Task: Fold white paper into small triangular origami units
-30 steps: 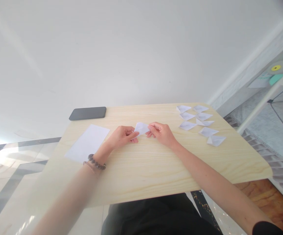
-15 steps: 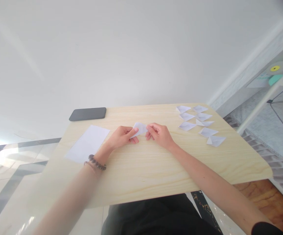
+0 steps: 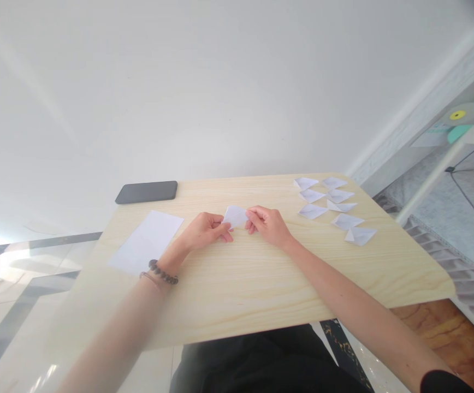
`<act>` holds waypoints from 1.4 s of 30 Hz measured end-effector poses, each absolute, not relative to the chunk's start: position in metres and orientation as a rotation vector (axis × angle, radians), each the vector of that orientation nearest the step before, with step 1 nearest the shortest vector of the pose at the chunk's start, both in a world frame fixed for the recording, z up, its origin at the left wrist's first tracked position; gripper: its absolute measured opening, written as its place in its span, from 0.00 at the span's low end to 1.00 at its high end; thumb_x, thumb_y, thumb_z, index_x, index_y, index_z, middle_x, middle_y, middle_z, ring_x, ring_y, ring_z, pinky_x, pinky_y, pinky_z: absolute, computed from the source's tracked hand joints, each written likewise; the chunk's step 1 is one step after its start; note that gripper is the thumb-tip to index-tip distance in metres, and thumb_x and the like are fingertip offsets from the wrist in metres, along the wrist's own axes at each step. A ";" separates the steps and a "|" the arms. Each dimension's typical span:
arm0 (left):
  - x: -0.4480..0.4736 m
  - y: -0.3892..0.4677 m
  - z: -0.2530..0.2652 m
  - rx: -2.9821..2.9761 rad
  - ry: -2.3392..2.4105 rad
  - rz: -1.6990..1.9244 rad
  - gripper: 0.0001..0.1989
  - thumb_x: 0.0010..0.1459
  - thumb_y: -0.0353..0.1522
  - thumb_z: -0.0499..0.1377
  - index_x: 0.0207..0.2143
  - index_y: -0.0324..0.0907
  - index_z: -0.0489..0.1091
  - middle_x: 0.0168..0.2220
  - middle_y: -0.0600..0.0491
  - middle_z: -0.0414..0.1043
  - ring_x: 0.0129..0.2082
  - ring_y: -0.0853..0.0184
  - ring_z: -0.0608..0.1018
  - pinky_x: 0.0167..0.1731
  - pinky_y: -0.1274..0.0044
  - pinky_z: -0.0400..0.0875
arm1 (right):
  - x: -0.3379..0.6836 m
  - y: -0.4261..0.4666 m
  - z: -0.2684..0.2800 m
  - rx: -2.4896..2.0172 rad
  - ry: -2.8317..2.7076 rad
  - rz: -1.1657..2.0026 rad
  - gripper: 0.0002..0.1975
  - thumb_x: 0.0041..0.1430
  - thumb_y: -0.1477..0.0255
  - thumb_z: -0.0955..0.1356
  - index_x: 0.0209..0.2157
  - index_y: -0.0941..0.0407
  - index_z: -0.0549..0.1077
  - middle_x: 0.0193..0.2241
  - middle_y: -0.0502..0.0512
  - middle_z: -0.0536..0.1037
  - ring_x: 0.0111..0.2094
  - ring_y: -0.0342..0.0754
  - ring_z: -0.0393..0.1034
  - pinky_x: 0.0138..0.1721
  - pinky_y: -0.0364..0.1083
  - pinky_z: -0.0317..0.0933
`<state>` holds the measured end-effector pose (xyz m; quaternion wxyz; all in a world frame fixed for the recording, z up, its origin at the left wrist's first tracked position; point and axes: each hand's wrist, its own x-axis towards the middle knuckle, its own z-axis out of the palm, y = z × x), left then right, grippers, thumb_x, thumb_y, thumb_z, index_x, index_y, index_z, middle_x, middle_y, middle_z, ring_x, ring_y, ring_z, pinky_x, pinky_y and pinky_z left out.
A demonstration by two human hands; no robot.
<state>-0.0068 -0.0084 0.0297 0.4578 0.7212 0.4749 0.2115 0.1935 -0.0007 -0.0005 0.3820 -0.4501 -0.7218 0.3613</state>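
Two bare hands met over the middle of one pale wood-grained worktop (image 3: 241,289), sharing one small folded white paper (image 3: 237,216). The left hand (image 3: 204,229) gripped the paper's left end, its thumb lying on the near face and other fingers behind or beneath. The right hand (image 3: 270,225) pinched the right end between thumb and forefinger, with its remaining fingers curled below. The paper sat between both hands, facing the wearer; whether its lower edge touched the worktop could not be told.

Eight folded white pieces (image 3: 312,210) lay toward the far right, in two uneven columns: three in the left one, five in the right. The nearest of the eight was the lowest in the right column, well apart from the right hand.

To the left lay a flat white sheet (image 3: 149,237), partly behind the left wrist; whether it was one sheet or several stacked could not be told. One dark, flat, phone-like slab (image 3: 147,192) rested at the far left corner. Two bands circled the left wrist: one of dark beads (image 3: 162,274) and one thinner loop (image 3: 150,279). A single black sleeve end (image 3: 439,381) showed on the right arm.
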 end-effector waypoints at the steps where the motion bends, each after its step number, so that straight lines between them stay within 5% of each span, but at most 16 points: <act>1: -0.006 -0.010 0.031 1.802 1.167 0.514 0.19 0.54 0.43 0.50 0.26 0.37 0.71 0.25 0.52 0.75 0.18 0.75 0.68 0.19 0.83 0.59 | 0.193 -0.001 0.000 -1.139 -1.850 0.935 0.15 0.58 0.62 0.58 0.31 0.57 0.69 0.22 0.50 0.74 0.21 0.41 0.70 0.27 0.41 0.63; 6: -0.005 -0.012 0.033 1.873 1.190 0.521 0.24 0.55 0.45 0.48 0.25 0.37 0.73 0.19 0.54 0.71 0.12 0.78 0.55 0.14 0.82 0.50 | 0.191 -0.006 0.002 -1.057 -1.914 0.998 0.14 0.58 0.62 0.59 0.30 0.57 0.69 0.21 0.49 0.73 0.22 0.40 0.69 0.28 0.41 0.63; 14: -0.004 -0.009 0.028 1.865 1.240 0.515 0.25 0.55 0.46 0.47 0.23 0.37 0.73 0.15 0.56 0.65 0.13 0.78 0.53 0.14 0.81 0.47 | 0.189 -0.004 0.001 -1.104 -1.880 1.017 0.15 0.57 0.62 0.59 0.28 0.57 0.68 0.18 0.49 0.72 0.20 0.39 0.67 0.26 0.40 0.62; 24: 0.000 -0.008 0.020 2.008 1.253 0.701 0.21 0.56 0.43 0.46 0.29 0.37 0.71 0.25 0.54 0.69 0.23 0.72 0.66 0.23 0.81 0.57 | 0.190 -0.008 0.001 -1.067 -2.039 0.910 0.14 0.57 0.65 0.59 0.25 0.57 0.68 0.17 0.48 0.69 0.17 0.38 0.63 0.23 0.38 0.57; 33: -0.002 -0.008 0.022 1.876 1.236 0.678 0.23 0.56 0.45 0.44 0.16 0.39 0.57 0.15 0.59 0.51 0.17 0.75 0.55 0.18 0.81 0.49 | 0.187 -0.006 0.000 -1.145 -1.934 0.946 0.12 0.55 0.66 0.60 0.25 0.57 0.68 0.14 0.46 0.67 0.16 0.37 0.60 0.20 0.37 0.55; 42: -0.004 -0.008 0.019 1.835 1.193 0.691 0.21 0.54 0.45 0.48 0.20 0.37 0.63 0.18 0.58 0.57 0.18 0.75 0.58 0.18 0.81 0.50 | 0.188 -0.006 0.001 -1.116 -1.944 1.001 0.13 0.56 0.65 0.59 0.27 0.57 0.68 0.15 0.46 0.68 0.15 0.37 0.61 0.20 0.37 0.56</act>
